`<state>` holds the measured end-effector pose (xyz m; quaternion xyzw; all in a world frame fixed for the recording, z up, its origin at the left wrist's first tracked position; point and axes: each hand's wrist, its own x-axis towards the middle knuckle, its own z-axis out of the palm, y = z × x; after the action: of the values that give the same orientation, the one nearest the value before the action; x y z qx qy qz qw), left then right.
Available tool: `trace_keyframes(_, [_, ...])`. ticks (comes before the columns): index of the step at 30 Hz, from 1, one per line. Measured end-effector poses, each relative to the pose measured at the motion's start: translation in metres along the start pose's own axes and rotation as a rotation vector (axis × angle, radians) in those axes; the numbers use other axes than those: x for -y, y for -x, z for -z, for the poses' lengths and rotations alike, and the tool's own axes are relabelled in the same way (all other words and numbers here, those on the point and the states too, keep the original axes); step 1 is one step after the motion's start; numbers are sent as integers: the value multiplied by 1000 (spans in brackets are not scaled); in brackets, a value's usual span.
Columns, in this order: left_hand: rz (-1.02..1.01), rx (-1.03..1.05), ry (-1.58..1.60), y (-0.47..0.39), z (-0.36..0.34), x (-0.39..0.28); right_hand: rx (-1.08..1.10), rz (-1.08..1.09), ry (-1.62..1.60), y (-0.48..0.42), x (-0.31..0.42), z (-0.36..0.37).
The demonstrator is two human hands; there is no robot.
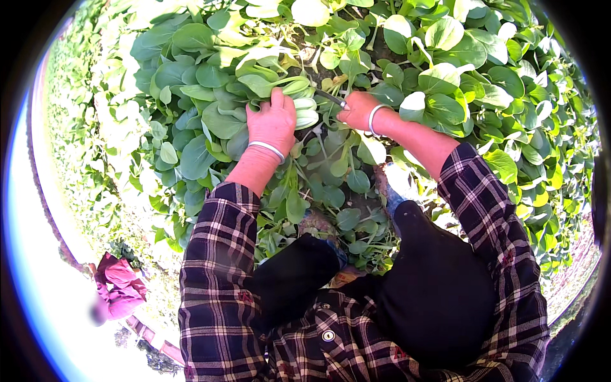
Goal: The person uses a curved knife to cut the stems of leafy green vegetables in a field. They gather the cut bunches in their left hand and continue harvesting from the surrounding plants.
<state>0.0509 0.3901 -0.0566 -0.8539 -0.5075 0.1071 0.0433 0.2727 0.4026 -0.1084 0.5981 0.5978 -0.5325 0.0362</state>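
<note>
My left hand [273, 122] rests on a bunch of leafy greens with pale green stalks [305, 112], which look like bok choy; the stalk ends point right. Its fingers curl over the stalks and leaves. Just to the right, my right hand [359, 111] grips a knife or sickle by its handle; the dark, narrow blade [329, 98] points up and left towards the stalk ends. Whether the blade touches them I cannot tell. Large cut-looking leaves [191, 95] lie heaped to the left of my left hand. Each wrist wears a silvery bracelet.
Leafy plants [444, 95] grow densely on the right and ahead. Small plants and fallen leaves [348, 219] lie between my feet. My black-clad knees [296, 267] are bent below my arms. Another person in a dark red top [121, 286] is far off at the lower left.
</note>
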Motion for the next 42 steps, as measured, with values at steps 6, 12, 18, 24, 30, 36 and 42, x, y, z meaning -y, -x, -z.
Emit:
trace_keyframes(6, [143, -26, 324, 10, 28, 14, -136, 15, -810, 20, 3, 9])
trace_keyframes(12, [227, -148, 744, 28, 44, 37, 102, 73, -915, -1, 26, 12])
trace_keyframes(18, [427, -90, 944, 37, 49, 48, 259, -73, -957, -12, 49, -22])
trace_keyframes(24, [456, -69, 1293, 45, 53, 51, 342, 71, -1218, -10, 78, -14])
trace_keyframes(30, [439, -28, 1230, 45, 59, 45, 370, 124, -1349, 3, 76, -4])
trace_keyframes(36, [504, -52, 1386, 43, 80, 34, 193, -42, -1321, 13, 76, 7])
trace_keyframes(42, [288, -107, 1343, 22, 97, 33, 67, -60, -1439, 14, 74, -5])
